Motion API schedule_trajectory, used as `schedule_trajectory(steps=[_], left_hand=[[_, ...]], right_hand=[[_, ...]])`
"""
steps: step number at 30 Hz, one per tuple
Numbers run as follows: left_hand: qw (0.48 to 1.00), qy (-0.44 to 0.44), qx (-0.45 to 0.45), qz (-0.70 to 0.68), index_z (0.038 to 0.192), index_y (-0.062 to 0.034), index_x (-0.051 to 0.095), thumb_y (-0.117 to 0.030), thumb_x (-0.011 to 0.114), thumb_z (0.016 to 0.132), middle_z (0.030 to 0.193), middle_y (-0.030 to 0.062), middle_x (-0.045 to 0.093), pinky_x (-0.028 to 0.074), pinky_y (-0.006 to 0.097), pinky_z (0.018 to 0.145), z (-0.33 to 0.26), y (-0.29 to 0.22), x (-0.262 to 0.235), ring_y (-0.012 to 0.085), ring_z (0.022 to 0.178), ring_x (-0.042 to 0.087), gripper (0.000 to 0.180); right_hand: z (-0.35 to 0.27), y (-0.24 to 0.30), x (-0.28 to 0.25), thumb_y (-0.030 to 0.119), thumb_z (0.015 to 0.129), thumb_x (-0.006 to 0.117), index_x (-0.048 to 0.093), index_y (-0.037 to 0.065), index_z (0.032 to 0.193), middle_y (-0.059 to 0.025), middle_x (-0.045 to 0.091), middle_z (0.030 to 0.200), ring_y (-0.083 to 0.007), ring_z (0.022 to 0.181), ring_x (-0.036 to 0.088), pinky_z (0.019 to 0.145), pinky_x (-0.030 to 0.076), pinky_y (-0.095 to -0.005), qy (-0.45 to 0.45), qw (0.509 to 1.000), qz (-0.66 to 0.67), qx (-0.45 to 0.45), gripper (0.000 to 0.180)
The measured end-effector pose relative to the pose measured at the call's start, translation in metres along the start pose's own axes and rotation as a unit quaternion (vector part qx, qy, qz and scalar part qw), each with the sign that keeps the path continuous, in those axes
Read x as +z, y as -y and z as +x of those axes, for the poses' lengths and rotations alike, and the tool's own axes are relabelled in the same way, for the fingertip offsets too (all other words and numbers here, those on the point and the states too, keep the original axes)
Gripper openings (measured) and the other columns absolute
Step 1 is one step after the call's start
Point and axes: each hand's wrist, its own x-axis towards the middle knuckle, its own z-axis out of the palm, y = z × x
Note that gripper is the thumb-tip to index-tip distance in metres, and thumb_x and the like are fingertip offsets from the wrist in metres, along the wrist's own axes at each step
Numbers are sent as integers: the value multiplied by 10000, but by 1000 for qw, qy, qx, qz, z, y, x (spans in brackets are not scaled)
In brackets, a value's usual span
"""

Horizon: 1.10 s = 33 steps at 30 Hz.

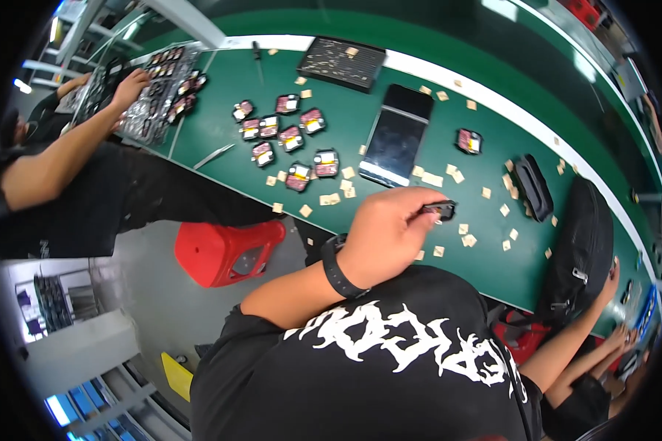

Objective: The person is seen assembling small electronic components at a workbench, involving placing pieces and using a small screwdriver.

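Left hand (387,226) pinches small black part (446,209), likely light, stiff; best held by its edges. Right hand (613,278): grip indeterminable.

Fairly bright, cool indoor light spreads evenly over the green tabletop (493,275), leaving only soft, faint shadows. A dark glossy slab (396,136) carries a pale glare toward its near end, the clear plastic trays (146,117) at left glint in small highlights, and white lamp reflections streak the green panel (426,29) beyond. The black shirt (294,382) sinks into near-uniform darkness. The middle is reasonably clear (fine detail on the smallest pieces is soft, though), while the surroundings smear toward the rim, where the fisheye bows the white strip (430,77) and the corners fall to black.
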Motion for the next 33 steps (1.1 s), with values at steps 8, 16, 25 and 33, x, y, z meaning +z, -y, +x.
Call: schedule_trajectory(steps=[8, 16, 25, 33], left_hand=[[945, -297, 66, 123, 1159, 48, 674, 60, 646, 919, 951, 50, 725, 523, 219, 744, -10, 18, -90, 81, 818, 656, 242], [895, -292, 105, 319, 1085, 39, 698, -38, 711, 870, 907, 97, 717, 535, 279, 711, 33, 29, -129, 139, 773, 673, 229], [791, -265, 178, 522, 1034, 15, 694, -149, 735, 825, 980, 204, 670, 515, 467, 831, 68, 3, -103, 407, 937, 636, 268], [832, -221, 152, 486, 1093, 24, 678, -81, 723, 867, 1054, 165, 689, 515, 376, 833, 39, -3, -87, 318, 943, 655, 253]], right_hand=[[-21, 139, 98, 182, 954, 596, 576, -10, 1345, -114, 652, 1233, -196, 1145, 588, 1007, 432, -295, 99, 993, 37, -43, 436], [-26, 144, 118, 160, 975, 530, 593, -8, 1297, -114, 625, 1239, -197, 1168, 564, 1031, 411, -295, 175, 971, 145, -72, 368], [-32, 127, 115, 135, 999, 456, 612, -6, 1242, -115, 594, 1247, -198, 1194, 537, 1058, 387, -295, 93, 971, 220, -5, 322], [-88, 160, 60, 77, 895, 673, 683, 8, 984, -32, 634, 975, -134, 939, 583, 814, 461, -289, -34, 993, 84, -72, 113]])
